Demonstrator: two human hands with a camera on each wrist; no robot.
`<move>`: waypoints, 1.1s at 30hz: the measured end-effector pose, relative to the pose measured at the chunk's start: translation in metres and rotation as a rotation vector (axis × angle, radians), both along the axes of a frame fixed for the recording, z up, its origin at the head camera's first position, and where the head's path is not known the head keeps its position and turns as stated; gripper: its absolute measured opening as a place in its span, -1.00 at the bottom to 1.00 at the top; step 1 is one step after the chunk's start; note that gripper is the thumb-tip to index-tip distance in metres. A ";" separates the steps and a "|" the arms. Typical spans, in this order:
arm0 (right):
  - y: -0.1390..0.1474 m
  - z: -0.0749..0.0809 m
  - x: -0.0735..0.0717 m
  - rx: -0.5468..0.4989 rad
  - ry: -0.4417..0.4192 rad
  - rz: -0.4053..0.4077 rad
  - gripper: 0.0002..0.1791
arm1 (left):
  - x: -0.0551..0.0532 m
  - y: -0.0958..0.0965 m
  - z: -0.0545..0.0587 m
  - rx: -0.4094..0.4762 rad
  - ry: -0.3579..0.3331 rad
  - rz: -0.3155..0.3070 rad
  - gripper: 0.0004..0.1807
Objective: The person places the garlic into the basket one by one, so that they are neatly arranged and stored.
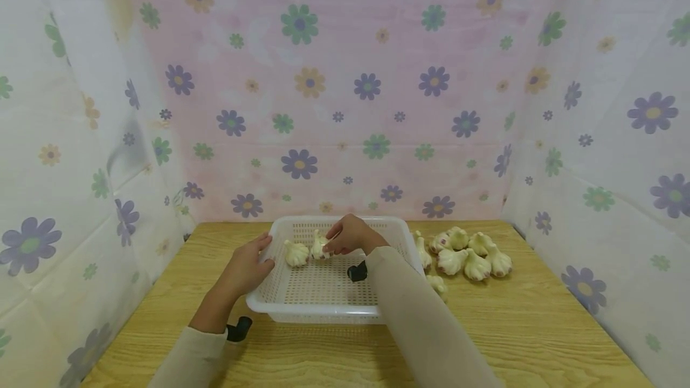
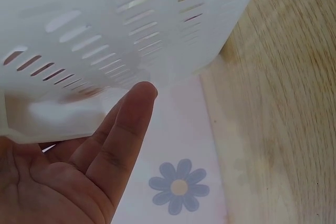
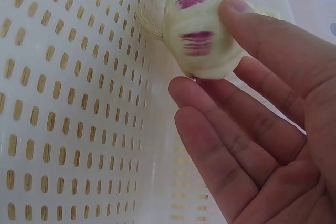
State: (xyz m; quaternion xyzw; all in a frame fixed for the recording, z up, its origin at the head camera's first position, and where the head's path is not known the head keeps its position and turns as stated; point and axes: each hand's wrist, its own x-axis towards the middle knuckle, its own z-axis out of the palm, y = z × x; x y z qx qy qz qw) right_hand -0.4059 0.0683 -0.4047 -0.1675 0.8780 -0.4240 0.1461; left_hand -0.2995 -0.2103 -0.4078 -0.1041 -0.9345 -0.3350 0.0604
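Note:
A white plastic basket (image 1: 329, 310) with slotted walls and floor stands on the table. At its left side, my left hand (image 1: 245, 265) holds the rim; the left wrist view shows fairly straight fingers (image 2: 123, 140) against the outer wall, the thumb hidden there. My right hand (image 1: 350, 235) reaches inside and pinches a garlic bulb (image 1: 320, 245) between thumb and fingers. In the right wrist view this garlic bulb (image 3: 199, 40) shows purple streaks and pale root hairs, near the basket wall. Another garlic bulb (image 1: 296, 253) sits in the basket to its left.
Several garlic bulbs (image 1: 477, 265) lie in a pile on the wooden table (image 1: 539, 328) right of the basket. One garlic bulb (image 1: 436, 285) is partly hidden by the right sleeve (image 1: 426, 322). Flower-printed cloth (image 1: 345, 136) encloses the table at the back and both sides.

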 end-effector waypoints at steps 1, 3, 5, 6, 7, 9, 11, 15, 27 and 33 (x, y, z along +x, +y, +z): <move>0.000 0.000 0.000 0.000 0.001 -0.002 -0.59 | 0.000 0.000 0.000 0.000 0.000 -0.001 -0.32; 0.001 0.000 -0.001 0.003 0.000 -0.006 -0.61 | 0.000 0.000 0.000 0.000 0.001 -0.003 -0.32; 0.001 -0.001 -0.002 0.003 0.001 -0.009 -0.63 | -0.001 0.000 0.000 0.001 0.002 -0.004 -0.32; 0.002 -0.001 -0.003 0.004 -0.001 -0.010 -0.64 | -0.001 0.000 0.000 0.001 0.001 -0.004 -0.32; 0.002 -0.001 -0.003 0.005 -0.003 -0.009 -0.64 | -0.001 0.000 0.000 0.000 0.001 -0.003 -0.32; 0.002 0.000 -0.004 0.000 -0.006 -0.004 -0.64 | -0.001 0.000 -0.001 0.000 0.000 -0.002 -0.31; 0.002 0.001 -0.003 -0.004 -0.007 0.005 -0.65 | -0.001 -0.001 -0.001 0.000 0.001 -0.002 -0.31; 0.002 0.002 -0.003 -0.020 -0.009 0.032 -0.68 | -0.001 -0.001 -0.001 -0.002 0.006 -0.005 -0.31; 0.002 -0.003 -0.005 -0.064 -0.074 0.061 -0.71 | 0.001 0.000 0.000 0.000 0.003 -0.001 -0.31; 0.002 -0.002 -0.004 -0.054 -0.069 0.062 -0.64 | 0.002 0.001 0.001 0.001 0.006 0.000 -0.31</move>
